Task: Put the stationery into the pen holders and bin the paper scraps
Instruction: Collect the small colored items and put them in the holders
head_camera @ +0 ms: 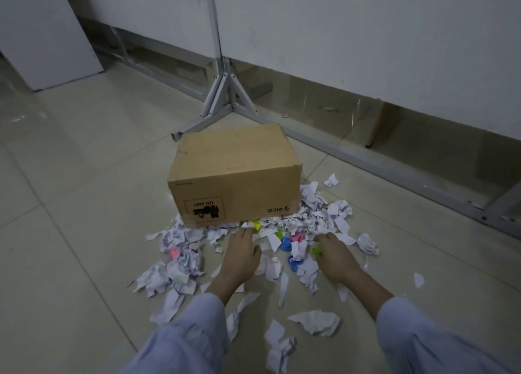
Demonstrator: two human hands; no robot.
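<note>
Our hands rest apart, palms down, on the paper scraps (pixel 180 263) strewn over the floor (pixel 70 176). The left hand (pixel 242 256) stretches its fingers flat toward the cardboard box (pixel 234 170) just ahead. The right hand (pixel 334 256) bends its fingers into the heap beside a green piece (pixel 317 251), and we cannot tell whether it grips anything. Between the hands, a blue piece (pixel 285 244) and a pink piece (pixel 298 237) lie among the white paper.

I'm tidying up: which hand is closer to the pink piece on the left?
Left. The left hand is just right of the pink piece; the right hand lies farther right.
</note>
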